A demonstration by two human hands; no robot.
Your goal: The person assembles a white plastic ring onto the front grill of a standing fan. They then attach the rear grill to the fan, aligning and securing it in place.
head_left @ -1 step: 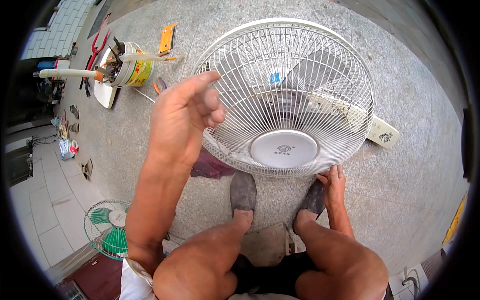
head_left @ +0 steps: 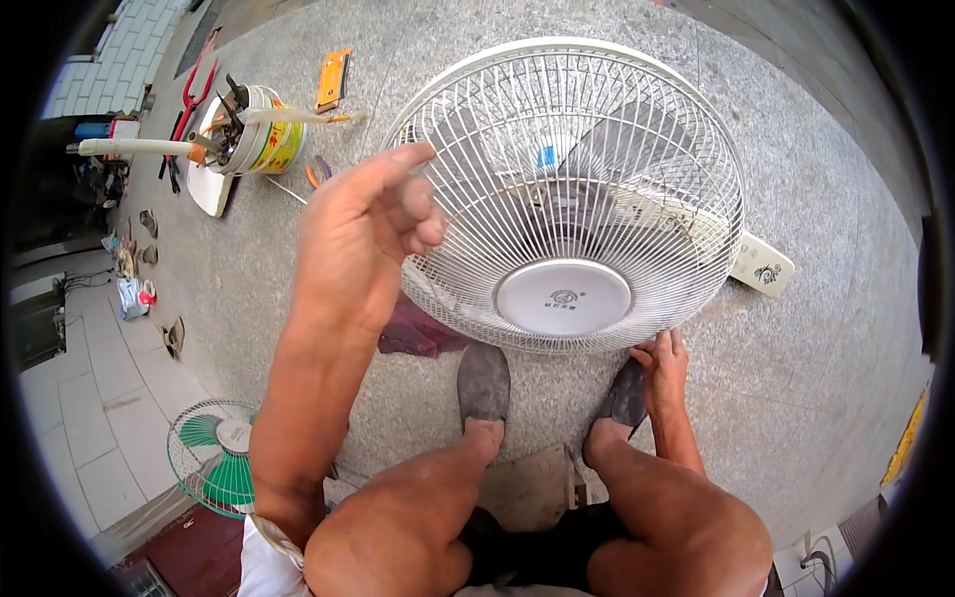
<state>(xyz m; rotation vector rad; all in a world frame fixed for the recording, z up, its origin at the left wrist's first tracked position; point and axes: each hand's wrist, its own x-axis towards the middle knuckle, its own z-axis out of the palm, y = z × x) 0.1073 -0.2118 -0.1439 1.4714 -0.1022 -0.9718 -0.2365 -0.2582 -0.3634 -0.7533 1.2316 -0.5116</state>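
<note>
On the stone floor ahead of the feet lies the white fan guard [head_left: 567, 189], face up, grey blades showing through the wire. Right hand [head_left: 665, 363] rests on its near rim, fingers curled over the edge wire. Left hand [head_left: 363, 244] is raised over the left rim, fingers loosely bunched, holding nothing visible. Guard looks light but springy, thin wires bend easily: grip the outer ring, not the spokes.

Fan guard [head_left: 597, 139]: white coated wire, glossy; smooth shiny plastic hub [head_left: 563, 296]. Floor [head_left: 826, 149]: speckled stone, matt, grainy. Shoes [head_left: 483, 383]: dull grey cloth. Far-left tin [head_left: 269, 134]: glossy metal.
</note>
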